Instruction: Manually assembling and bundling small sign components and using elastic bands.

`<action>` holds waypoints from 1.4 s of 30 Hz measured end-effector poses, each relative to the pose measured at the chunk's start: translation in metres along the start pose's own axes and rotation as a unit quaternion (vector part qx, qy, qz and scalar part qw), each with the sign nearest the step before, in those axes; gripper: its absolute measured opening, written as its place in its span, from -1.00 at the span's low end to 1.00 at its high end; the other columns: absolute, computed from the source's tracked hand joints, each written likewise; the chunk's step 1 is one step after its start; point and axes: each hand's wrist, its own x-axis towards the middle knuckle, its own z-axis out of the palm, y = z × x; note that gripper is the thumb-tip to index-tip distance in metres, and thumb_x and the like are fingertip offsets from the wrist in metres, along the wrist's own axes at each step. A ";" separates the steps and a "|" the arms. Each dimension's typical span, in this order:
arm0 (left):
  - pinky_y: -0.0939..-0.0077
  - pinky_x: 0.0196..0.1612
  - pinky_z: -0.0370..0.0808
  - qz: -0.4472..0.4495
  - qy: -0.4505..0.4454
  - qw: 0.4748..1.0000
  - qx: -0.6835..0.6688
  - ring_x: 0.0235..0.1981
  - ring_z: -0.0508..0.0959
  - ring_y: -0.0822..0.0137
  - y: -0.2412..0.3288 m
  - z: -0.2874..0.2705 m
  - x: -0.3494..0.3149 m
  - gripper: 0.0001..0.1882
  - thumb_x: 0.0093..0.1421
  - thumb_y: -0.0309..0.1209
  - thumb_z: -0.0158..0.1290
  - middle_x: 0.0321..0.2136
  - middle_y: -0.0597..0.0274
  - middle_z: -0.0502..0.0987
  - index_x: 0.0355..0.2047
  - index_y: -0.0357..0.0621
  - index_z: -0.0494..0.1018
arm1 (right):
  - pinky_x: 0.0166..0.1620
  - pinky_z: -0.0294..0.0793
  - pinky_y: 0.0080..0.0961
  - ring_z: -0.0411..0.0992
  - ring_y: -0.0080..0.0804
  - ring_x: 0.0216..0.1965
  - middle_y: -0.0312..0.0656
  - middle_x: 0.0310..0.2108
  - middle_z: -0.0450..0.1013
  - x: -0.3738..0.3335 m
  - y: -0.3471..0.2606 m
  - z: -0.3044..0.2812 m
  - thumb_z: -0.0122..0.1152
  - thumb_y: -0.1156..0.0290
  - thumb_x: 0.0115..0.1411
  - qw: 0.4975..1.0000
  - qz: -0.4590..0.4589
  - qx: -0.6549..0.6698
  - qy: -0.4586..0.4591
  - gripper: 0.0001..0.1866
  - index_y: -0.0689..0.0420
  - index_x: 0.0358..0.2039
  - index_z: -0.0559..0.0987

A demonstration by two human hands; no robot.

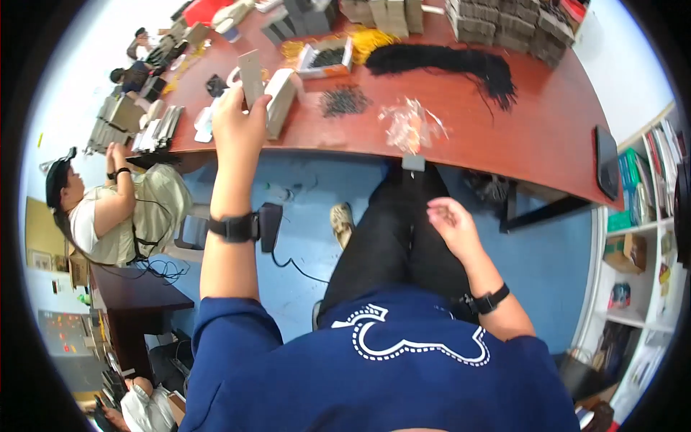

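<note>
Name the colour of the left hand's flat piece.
The flat piece is grey-beige, seen best in the head view.

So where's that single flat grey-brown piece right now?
In the head view, the flat grey-brown piece is left of centre toward the top, held in the left hand, with the long pale block just to its right.

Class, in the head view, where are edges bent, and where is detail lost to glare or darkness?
Head view: the table bows along its near edge; the upper-left wall looks washed out; the clear plastic glints; the black strands merge darkly; the grey piece in the left hand keeps a readable outline.
</note>
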 end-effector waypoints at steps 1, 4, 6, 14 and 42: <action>0.45 -0.34 0.41 0.018 -0.032 0.997 -0.062 -0.47 0.49 0.27 0.008 -0.006 -0.016 -0.74 0.07 -0.36 0.15 -0.45 0.09 0.51 -0.29 -0.28 0.46 | -0.24 0.40 -0.68 0.38 -0.68 -0.36 -0.34 -0.37 0.45 0.002 -0.006 0.005 0.17 0.48 0.16 1.000 -0.019 0.001 0.001 -0.82 0.15 -0.20 0.51; 0.51 -0.25 0.43 -0.132 -0.226 0.909 -0.324 -0.35 0.49 0.42 0.039 0.015 -0.097 -0.78 0.22 -0.35 0.01 -0.36 0.21 0.53 -0.27 -0.29 0.47 | -0.34 0.38 -0.71 0.34 -0.71 -0.46 -0.36 -0.39 0.44 0.004 -0.034 0.022 0.17 0.46 0.16 0.997 -0.047 -0.045 -0.037 -0.83 0.16 -0.22 0.54; 0.53 -0.24 0.43 -0.222 -0.313 0.803 -0.456 -0.34 0.49 0.44 0.069 0.038 -0.146 -0.80 0.26 -0.37 -0.04 -0.38 0.23 0.52 -0.27 -0.28 0.47 | -0.40 0.33 -0.73 0.29 -0.70 -0.51 -0.35 -0.41 0.40 0.004 -0.059 0.038 0.18 0.46 0.15 0.995 -0.080 -0.057 -0.024 -0.81 0.19 -0.20 0.54; 0.60 -0.13 0.40 -0.238 -0.397 0.687 -0.560 -0.26 0.46 0.53 0.104 0.100 -0.174 -0.72 0.32 -0.36 -0.10 -0.27 0.35 0.52 -0.08 -0.28 0.43 | -0.50 0.28 -0.66 0.28 -0.62 -0.59 -0.26 -0.53 0.37 0.034 -0.043 0.044 0.19 0.49 0.13 0.977 -0.154 -0.097 0.109 -0.88 0.30 -0.40 0.54; 0.48 -0.02 0.42 -0.092 -0.585 0.708 -0.384 -0.10 0.50 0.37 0.087 -0.013 -0.167 -0.69 0.25 -0.38 -0.01 -0.17 0.14 0.54 -0.04 -0.26 0.41 | 0.18 0.18 -0.04 0.09 -0.04 0.24 -0.08 0.33 -0.11 0.154 -0.182 -0.094 0.36 0.02 -0.06 0.687 0.056 -0.705 0.169 -0.04 -0.04 0.29 0.07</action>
